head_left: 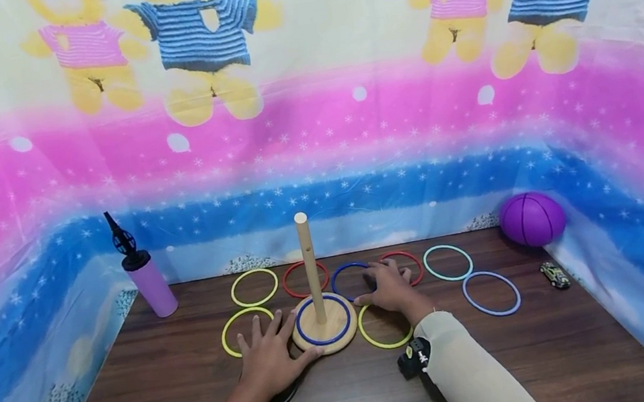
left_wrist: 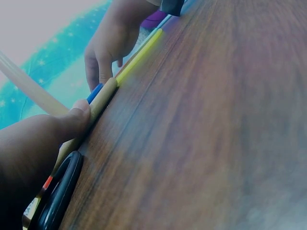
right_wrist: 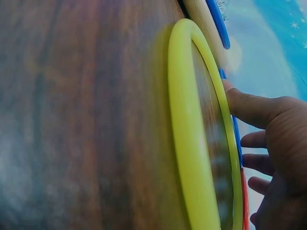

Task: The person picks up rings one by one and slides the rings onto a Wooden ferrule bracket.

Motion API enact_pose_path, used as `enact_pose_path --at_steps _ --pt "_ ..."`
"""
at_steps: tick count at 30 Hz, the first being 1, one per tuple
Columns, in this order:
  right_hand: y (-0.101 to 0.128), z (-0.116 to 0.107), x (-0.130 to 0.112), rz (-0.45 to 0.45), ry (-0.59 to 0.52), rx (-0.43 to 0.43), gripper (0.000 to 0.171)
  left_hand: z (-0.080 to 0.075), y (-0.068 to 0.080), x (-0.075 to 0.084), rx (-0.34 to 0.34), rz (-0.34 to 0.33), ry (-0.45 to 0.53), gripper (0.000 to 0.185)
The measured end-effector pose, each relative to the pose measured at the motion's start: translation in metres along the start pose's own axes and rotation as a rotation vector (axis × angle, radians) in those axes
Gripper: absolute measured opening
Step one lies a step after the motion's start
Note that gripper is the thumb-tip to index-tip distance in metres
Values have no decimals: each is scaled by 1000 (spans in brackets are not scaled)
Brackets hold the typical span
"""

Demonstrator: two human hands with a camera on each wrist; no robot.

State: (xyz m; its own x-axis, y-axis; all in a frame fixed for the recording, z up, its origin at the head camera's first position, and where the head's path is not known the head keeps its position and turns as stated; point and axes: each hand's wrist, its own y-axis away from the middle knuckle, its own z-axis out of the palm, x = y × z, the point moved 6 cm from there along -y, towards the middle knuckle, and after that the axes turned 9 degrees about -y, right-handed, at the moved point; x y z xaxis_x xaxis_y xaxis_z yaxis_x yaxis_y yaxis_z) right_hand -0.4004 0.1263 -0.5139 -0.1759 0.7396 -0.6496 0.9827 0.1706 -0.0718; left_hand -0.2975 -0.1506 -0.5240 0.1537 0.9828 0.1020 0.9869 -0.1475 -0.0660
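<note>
Starting far left of the wooden peg stand (head_left: pixel 321 320), we see a purple pump (head_left: pixel 147 278) standing up on the brown table (head_left: pixel 157 386). Next come 2 yellow rings (head_left: pixel 247 329), lying flat just left of the stand. Our left hand (head_left: pixel 269 357) lies flat with fingers spread, its thumb touching the stand's round base. A blue ring (head_left: pixel 322 320) sits around the peg. Just right of the stand, our right hand (head_left: pixel 391 287) rests on the table with fingers loosely curled, touching another blue ring (head_left: pixel 347 279), pinching nothing we can see. A purple ball (head_left: pixel 532 219) sits far right.
</note>
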Motion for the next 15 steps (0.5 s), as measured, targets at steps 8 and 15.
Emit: enact_pose_path --at_steps 8,15 --pt "-2 2 -2 2 46 16 82 0 1 0 4 5 5 101" --pt "1 -8 -7 -54 12 123 87 1 1 -1 2 8 3 100"
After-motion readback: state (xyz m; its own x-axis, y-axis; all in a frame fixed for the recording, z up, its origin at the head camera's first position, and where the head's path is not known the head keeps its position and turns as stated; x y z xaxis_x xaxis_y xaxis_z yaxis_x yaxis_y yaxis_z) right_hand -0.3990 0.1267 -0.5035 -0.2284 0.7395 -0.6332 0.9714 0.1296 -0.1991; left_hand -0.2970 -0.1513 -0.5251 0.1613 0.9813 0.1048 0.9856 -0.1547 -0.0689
